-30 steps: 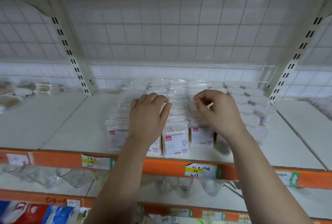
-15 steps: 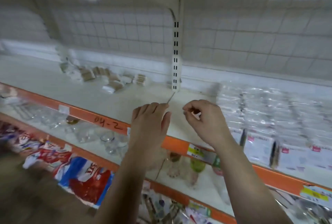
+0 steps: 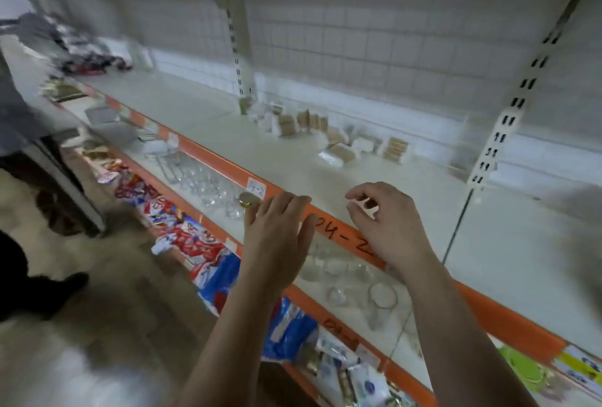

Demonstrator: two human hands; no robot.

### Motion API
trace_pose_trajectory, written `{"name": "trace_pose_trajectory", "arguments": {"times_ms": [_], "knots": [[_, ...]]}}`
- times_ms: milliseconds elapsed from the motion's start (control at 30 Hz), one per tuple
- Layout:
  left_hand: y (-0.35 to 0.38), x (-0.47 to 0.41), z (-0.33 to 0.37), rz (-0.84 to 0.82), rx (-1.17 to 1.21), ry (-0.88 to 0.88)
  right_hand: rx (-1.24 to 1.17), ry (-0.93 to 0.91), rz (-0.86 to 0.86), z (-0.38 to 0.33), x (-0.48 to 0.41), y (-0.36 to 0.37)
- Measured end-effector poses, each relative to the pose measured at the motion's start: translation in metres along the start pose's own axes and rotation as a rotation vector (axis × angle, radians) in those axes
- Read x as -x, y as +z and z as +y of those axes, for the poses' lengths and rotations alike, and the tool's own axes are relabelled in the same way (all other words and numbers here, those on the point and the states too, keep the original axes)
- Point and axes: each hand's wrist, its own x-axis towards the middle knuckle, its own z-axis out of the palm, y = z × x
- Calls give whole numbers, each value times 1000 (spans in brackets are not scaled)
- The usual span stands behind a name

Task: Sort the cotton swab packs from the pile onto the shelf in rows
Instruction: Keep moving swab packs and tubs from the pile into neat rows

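Right hand [image 3: 387,227] pinches white bit [image 3: 367,206]; glasses [image 3: 211,180] below, swab packs [image 3: 338,142] beyond.

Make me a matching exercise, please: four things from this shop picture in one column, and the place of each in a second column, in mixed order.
Things
1. pile of cotton swab packs
2. clear glasses
3. small white piece
4. red and blue bags

Places
a. pinched in the right hand
b. two shelves lower than the packs
c. on the white shelf, toward its back
d. one shelf lower than the packs

Pairs: 1-c, 2-d, 3-a, 4-b
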Motion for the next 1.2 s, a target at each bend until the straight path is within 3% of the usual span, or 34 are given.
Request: {"name": "trace_pose_trajectory", "arguments": {"times_ms": [533, 867, 1200], "knots": [[30, -162, -146, -41, -49, -67, -17, -8, -40, -11, -206, 115], [61, -222, -204, -77, -15, -81, 5, 53, -48, 0, -277, 162], [95, -300, -267, -136, 66, 32, 155, 168, 17, 7, -333, 209]]}}
